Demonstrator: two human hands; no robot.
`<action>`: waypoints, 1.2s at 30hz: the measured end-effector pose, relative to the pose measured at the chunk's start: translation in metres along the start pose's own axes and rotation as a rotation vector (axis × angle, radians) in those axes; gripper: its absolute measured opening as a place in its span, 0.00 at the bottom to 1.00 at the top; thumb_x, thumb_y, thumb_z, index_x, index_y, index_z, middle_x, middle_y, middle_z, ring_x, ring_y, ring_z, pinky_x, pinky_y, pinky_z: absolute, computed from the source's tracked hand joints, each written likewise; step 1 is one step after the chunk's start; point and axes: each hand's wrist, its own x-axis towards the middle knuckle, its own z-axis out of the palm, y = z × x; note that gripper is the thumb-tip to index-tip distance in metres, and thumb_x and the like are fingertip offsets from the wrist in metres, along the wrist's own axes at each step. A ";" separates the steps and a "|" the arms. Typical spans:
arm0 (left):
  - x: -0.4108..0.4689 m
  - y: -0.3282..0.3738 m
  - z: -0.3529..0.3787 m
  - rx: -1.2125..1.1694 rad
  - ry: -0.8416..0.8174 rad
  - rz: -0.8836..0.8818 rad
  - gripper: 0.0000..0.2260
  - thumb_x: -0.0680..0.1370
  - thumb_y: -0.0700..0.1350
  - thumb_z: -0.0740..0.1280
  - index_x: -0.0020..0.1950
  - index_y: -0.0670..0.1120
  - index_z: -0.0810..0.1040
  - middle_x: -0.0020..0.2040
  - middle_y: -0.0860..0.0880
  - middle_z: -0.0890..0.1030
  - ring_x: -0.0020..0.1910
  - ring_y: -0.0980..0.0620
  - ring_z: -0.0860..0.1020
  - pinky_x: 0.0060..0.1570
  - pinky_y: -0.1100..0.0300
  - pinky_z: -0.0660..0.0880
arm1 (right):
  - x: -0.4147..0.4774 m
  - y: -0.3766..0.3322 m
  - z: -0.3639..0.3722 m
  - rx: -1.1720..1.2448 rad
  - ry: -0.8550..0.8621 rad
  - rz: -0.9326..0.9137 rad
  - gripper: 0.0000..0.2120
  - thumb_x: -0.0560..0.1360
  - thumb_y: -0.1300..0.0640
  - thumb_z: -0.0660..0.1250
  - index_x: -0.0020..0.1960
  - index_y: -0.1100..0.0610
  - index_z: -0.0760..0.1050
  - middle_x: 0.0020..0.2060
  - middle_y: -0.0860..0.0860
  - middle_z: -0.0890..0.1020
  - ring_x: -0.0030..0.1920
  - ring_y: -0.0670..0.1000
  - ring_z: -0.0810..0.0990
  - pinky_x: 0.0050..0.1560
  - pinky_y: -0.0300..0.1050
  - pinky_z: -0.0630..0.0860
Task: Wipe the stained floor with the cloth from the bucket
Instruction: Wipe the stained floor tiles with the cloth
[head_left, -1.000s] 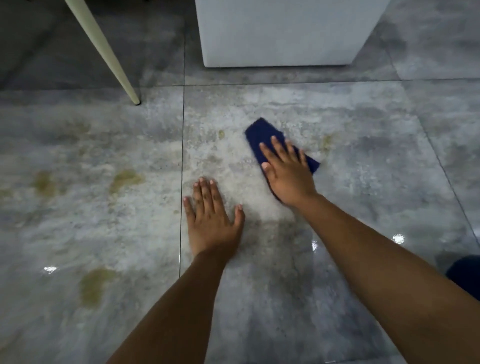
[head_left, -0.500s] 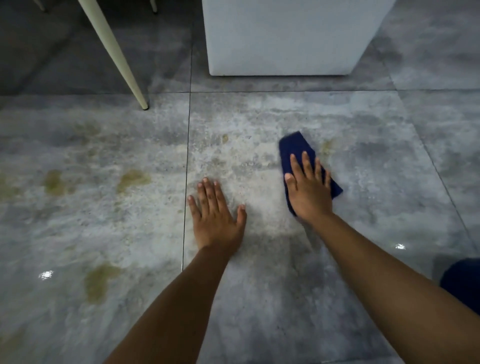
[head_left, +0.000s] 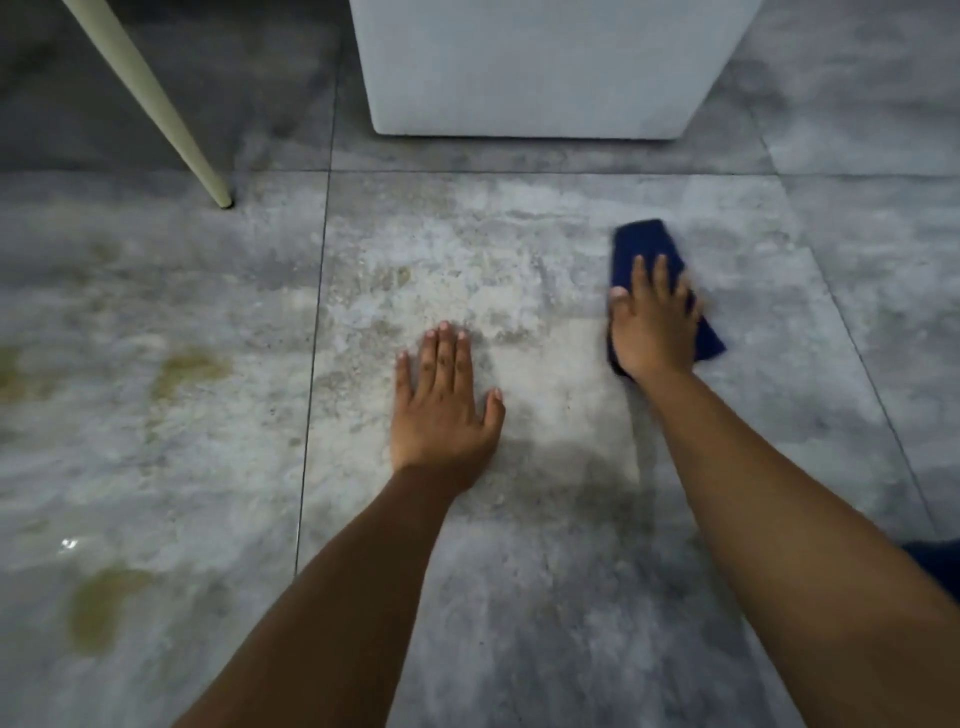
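Stained grey floor (head_left: 156, 467): left hand (head_left: 441, 410) flat, right hand (head_left: 652, 322) pressing cloth (head_left: 644, 244).

Navy cloth (head_left: 644, 244), mottled grey tiles (head_left: 519, 597) (yellow-brown stains (head_left: 96, 608)), cream leg (head_left: 150, 104), white-grey block (head_left: 535, 62)

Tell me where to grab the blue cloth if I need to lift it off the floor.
Take the far end of the blue cloth, probably from above: it lies flat on the floor and sticks out beyond the fingertips of the right hand, which covers its middle.
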 end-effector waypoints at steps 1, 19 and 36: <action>0.000 0.001 -0.001 0.005 -0.007 -0.001 0.32 0.80 0.59 0.43 0.78 0.44 0.36 0.78 0.46 0.36 0.76 0.50 0.33 0.74 0.47 0.35 | -0.010 0.006 0.000 0.029 0.023 0.115 0.26 0.83 0.45 0.45 0.79 0.51 0.48 0.78 0.52 0.48 0.77 0.59 0.47 0.74 0.62 0.45; 0.001 0.000 0.000 0.015 -0.013 -0.007 0.33 0.79 0.60 0.43 0.78 0.45 0.36 0.78 0.46 0.36 0.76 0.50 0.33 0.75 0.47 0.37 | -0.024 0.011 0.004 0.125 0.149 0.426 0.26 0.82 0.47 0.48 0.78 0.51 0.51 0.78 0.52 0.50 0.77 0.60 0.47 0.74 0.62 0.43; 0.000 0.001 -0.002 0.017 -0.019 -0.002 0.32 0.79 0.59 0.42 0.78 0.44 0.36 0.78 0.46 0.36 0.76 0.51 0.33 0.74 0.47 0.37 | -0.129 0.021 0.022 0.070 0.160 0.344 0.26 0.82 0.46 0.47 0.78 0.50 0.49 0.78 0.51 0.50 0.77 0.58 0.47 0.74 0.59 0.40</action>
